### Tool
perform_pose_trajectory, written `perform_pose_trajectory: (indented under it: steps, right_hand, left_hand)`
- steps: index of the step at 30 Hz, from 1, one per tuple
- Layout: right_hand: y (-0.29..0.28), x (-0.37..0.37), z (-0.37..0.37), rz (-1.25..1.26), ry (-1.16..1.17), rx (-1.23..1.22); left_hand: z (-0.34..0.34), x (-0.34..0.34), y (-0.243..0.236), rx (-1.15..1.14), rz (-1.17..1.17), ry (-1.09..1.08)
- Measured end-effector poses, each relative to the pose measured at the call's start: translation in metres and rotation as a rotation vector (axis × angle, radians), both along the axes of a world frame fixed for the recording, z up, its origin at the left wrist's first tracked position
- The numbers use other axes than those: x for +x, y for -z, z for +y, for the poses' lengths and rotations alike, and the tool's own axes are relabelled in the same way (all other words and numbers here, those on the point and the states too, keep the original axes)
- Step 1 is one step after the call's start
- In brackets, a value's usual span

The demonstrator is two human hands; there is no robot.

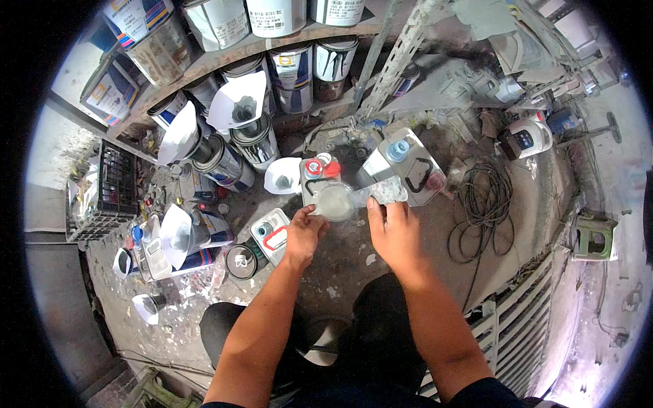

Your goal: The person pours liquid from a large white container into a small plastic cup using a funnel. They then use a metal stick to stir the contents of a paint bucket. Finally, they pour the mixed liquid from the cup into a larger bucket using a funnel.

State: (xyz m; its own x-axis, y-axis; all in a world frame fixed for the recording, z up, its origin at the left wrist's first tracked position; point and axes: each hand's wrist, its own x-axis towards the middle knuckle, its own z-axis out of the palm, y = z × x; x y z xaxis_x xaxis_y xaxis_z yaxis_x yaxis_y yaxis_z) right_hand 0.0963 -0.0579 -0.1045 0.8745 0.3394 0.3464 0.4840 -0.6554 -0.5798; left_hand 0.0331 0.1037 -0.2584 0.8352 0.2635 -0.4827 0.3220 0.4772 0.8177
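Observation:
My left hand (pixel 305 236) pinches the edge of a round translucent cup (pixel 333 202) in the middle of the view. My right hand (pixel 392 232) grips a flat, pale, smudged piece (pixel 385 186) whose far end overlaps the cup's right side; whether they touch I cannot tell. Behind the cup stands a metal can (pixel 315 174) with red caps. To its right is a silver can (pixel 416 171) with a black handle and blue spout. A smaller can (pixel 274 238) with a red handle is left of my left hand, and a white paper funnel (pixel 281 175) lies above it.
Shelves (pixel 299 34) of paint cans run along the back. Several cans with paper funnels (pixel 178 230) stand at left, near a black crate (pixel 117 187). A coiled cable (pixel 479 211) lies on the stained floor at right, beside a green stool (pixel 595 238) and slatted metal grille (pixel 510 319).

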Motion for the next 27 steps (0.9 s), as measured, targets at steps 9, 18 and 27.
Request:
perform_pose_trajectory:
  steps: [9,18,27]
  right_hand:
    - [-0.009,-0.008,0.007,0.065,0.040,0.183]
    - [-0.026,0.005,0.000,-0.051,-0.059,0.064]
    - [0.006,-0.012,0.003,0.059,0.052,0.056]
  left_hand:
    - [-0.001,0.001,-0.005,0.008,0.019,0.002]
    - [-0.003,0.001,-0.006,0.024,-0.012,-0.016]
    - [-0.002,-0.001,-0.006,0.015,-0.015,-0.014]
